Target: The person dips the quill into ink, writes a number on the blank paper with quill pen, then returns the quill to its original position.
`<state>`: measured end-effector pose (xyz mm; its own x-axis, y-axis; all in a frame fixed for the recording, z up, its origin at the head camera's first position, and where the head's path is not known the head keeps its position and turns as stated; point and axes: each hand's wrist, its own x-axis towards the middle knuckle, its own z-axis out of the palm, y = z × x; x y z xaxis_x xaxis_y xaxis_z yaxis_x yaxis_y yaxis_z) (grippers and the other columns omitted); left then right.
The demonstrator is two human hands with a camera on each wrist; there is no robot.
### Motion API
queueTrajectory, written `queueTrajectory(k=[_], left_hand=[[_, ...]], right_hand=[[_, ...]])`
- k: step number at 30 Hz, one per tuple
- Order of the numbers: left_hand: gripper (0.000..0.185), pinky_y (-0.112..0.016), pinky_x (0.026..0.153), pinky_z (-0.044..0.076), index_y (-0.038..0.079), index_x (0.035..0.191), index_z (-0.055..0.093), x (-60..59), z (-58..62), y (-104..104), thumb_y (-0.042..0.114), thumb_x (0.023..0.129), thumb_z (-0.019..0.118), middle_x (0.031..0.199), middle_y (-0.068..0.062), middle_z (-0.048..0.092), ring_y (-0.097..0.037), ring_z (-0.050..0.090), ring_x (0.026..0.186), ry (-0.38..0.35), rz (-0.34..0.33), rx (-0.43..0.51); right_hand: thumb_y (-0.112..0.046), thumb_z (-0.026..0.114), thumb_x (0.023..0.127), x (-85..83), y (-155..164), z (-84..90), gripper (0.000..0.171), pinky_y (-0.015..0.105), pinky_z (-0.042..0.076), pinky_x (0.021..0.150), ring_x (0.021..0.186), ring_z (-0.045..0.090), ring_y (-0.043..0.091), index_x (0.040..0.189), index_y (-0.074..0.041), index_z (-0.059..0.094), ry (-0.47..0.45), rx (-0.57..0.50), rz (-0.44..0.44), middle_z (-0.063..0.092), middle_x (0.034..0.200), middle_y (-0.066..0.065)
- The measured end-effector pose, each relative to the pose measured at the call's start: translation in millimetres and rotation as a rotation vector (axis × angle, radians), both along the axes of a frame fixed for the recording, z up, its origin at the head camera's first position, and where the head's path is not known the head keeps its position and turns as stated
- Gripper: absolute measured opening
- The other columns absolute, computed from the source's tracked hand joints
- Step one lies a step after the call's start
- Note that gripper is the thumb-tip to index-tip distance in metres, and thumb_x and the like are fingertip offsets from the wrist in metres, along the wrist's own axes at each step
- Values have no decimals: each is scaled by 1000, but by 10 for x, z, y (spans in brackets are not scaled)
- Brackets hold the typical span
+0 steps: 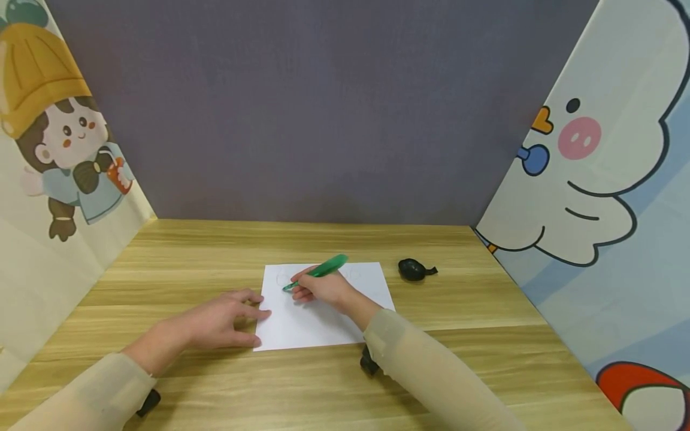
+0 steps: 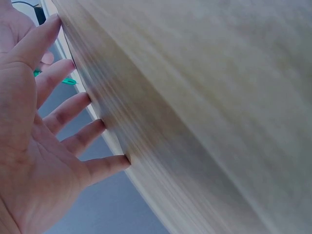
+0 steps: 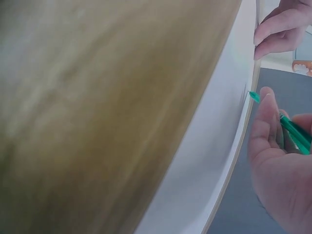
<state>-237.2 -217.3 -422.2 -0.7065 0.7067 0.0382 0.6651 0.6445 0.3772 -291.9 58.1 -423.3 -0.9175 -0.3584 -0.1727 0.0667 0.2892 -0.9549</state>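
Note:
A white sheet of paper (image 1: pixel 291 329) lies on the wooden table, with faint reddish marks near its top edge. My right hand (image 1: pixel 326 288) pinches a green pen (image 1: pixel 330 265) over the upper left part of the sheet. The pen slants, its broad rounded end up to the right and its tip down at the paper; the right wrist view shows the green tip (image 3: pixel 254 96) right at the sheet's surface. Spread fingers of my left hand (image 1: pixel 223 320) rest at the paper's left edge, the thumb by the lower left corner. In the left wrist view this hand (image 2: pixel 48 131) holds nothing.
A small black rounded object (image 1: pixel 412 270) with a narrow tail lies to the right of the paper. A grey panel (image 1: pixel 318 120) stands behind the table (image 1: pixel 215 245), and walls with cartoon pictures rise at both sides. Dark wrist devices (image 1: pixel 369 363) show under the sleeves.

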Motion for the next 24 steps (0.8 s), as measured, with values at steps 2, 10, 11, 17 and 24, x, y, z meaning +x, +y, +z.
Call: queueTrajectory(k=[2,10,11,17,24], left_hand=[[61,-67,111,53,14,142,75,-8,-1,-1,51,94,84,148,-20,64,-45,63,135,7,-4,1],[61,-66,112,53,14,142,76,-19,4,1,51,94,85,149,-19,64,-45,62,136,4,-2,0],[61,-66,112,53,14,142,76,-20,4,0,51,94,85,149,-19,64,-45,62,136,2,-1,0],[62,-66,112,53,14,143,75,-28,1,0,52,94,84,150,-20,63,-45,62,137,1,-1,0],[62,-66,111,54,14,142,75,-28,-9,-2,52,94,84,149,-20,64,-44,63,134,12,-9,-2]], right_hand=[[-16,59,111,-3,-5,-3,31,31,68,83,89,81,17,127,4,76,-3,3,3,83,109,18],[-17,60,111,-14,-4,-9,31,31,68,82,90,81,18,126,3,77,-8,0,16,84,107,17],[-17,60,111,-15,-2,-11,31,31,68,82,90,81,18,126,3,77,-8,-2,17,84,107,17],[-17,60,111,-8,5,-8,31,32,68,83,89,81,17,126,3,77,-15,-10,29,83,109,18],[-17,59,110,2,8,-17,31,31,68,84,89,80,16,127,3,77,-34,-18,41,83,110,18]])
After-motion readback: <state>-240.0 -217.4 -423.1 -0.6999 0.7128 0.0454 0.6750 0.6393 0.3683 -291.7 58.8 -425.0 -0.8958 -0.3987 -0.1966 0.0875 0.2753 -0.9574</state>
